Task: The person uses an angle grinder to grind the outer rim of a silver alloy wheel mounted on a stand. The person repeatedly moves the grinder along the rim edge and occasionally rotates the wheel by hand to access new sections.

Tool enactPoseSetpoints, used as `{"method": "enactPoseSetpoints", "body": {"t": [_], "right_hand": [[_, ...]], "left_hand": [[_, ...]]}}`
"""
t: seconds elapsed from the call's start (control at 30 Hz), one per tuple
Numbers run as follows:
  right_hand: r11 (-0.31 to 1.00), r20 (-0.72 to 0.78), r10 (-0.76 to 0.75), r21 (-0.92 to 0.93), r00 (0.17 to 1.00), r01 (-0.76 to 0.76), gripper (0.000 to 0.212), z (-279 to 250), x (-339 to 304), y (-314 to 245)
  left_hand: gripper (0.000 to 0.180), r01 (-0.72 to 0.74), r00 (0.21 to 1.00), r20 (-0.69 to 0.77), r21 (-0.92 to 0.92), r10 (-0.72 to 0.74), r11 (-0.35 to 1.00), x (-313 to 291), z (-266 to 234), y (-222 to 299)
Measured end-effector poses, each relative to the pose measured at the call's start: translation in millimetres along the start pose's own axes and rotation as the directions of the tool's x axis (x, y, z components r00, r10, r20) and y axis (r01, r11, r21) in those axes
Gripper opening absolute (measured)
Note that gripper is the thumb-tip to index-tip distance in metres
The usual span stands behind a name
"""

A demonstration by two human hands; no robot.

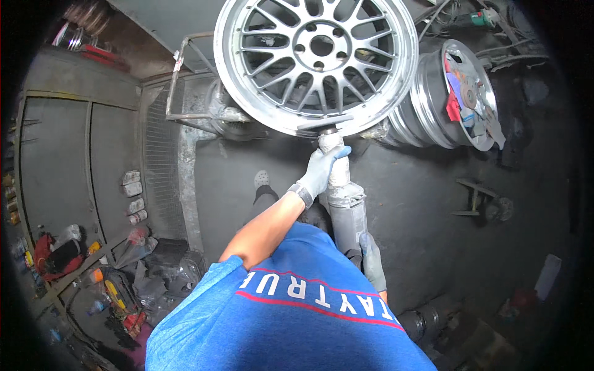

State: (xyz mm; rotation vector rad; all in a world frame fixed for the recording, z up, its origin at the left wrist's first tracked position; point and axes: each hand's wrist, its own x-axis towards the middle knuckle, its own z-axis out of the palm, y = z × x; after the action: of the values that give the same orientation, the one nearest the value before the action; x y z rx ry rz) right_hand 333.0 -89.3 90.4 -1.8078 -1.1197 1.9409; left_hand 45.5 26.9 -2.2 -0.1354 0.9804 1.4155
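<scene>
A silver multi-spoke alloy wheel stands mounted upright in front of me. I press the disc of a dusty grey angle grinder against the wheel's lower rim. My left hand, in a grey glove, grips the grinder near its head. My right hand, also gloved, holds the rear of the tool's body low at my side.
A second bare wheel lies to the right, holding sanding discs and rags. A metal stand carries the mounted wheel. Spray cans and clutter sit on a shelf at lower left. Grey dusty floor spreads below.
</scene>
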Motion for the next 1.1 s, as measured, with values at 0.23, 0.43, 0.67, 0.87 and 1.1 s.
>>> {"method": "enactPoseSetpoints", "body": {"t": [0.23, 0.43, 0.67, 0.87, 1.1], "right_hand": [[0.987, 0.049, 0.120, 0.103, 0.992, -0.125, 0.065, 70.7, -14.3, 10.3], [0.995, 0.021, 0.076, 0.066, 0.997, -0.077, 0.062, 48.9, -2.0, 30.9], [0.994, -0.043, 0.036, -0.104, 0.998, -0.041, 0.061, -25.0, -7.7, -43.8], [0.994, -0.038, 0.011, -0.106, 0.999, -0.015, 0.060, -66.6, -0.4, -76.9], [0.992, 0.030, 0.036, -0.125, 0.999, -0.032, 0.063, -35.4, 0.8, -54.6]], "left_hand": [[0.026, -0.023, 1.000, -0.018, 0.126, 0.026, 0.992, -22.0, -37.8, 48.6], [0.026, -0.002, 0.999, -0.042, 0.143, 0.008, 0.990, -17.5, -29.1, 44.4], [0.025, 0.034, 0.999, 0.042, -0.053, -0.031, 0.998, 4.6, 20.3, -15.2], [0.026, 0.033, 0.996, 0.084, -0.158, -0.020, 0.987, 21.4, 52.7, -39.4], [0.028, 0.017, 1.000, 0.009, -0.097, -0.016, 0.995, 0.9, 18.6, -13.6]]}}
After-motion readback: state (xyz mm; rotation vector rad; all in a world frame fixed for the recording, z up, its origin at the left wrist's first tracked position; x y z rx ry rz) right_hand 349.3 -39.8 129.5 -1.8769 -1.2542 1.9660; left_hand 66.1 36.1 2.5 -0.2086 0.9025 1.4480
